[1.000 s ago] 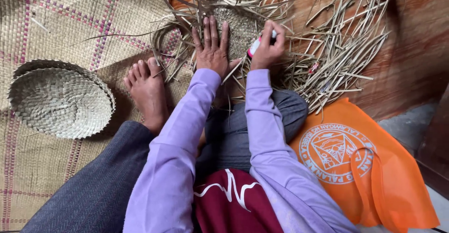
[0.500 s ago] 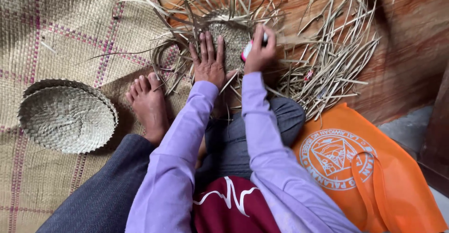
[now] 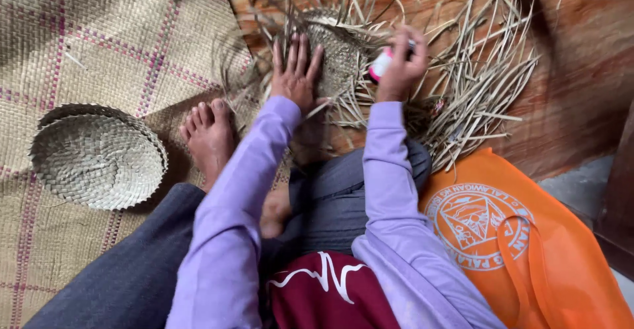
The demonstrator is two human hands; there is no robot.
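Sitting cross-legged on a big woven floor mat (image 3: 99,45), tan with pink-purple grid lines. Landmark here: the half-woven basket (image 3: 340,48), lying at the mat's far edge where bare reddish wooden floor (image 3: 568,84) starts. Loose straw strips (image 3: 482,84) fanning out from the half-woven basket in every direction, thickest to its right. Orange cloth bag (image 3: 528,250) with a round white print, well to the near right of the basket. Finished round woven basket (image 3: 99,157) lying well off to its near left. Bare foot (image 3: 210,141) just near-left of it, toes pointing away. Left hand (image 3: 295,74) spread flat, fingers straight, pressing down on the half-woven basket's left side, gripping nothing. Right hand (image 3: 399,68) at its right edge, curled tight around a small pink and white object (image 3: 381,65), can't tell what exactly.
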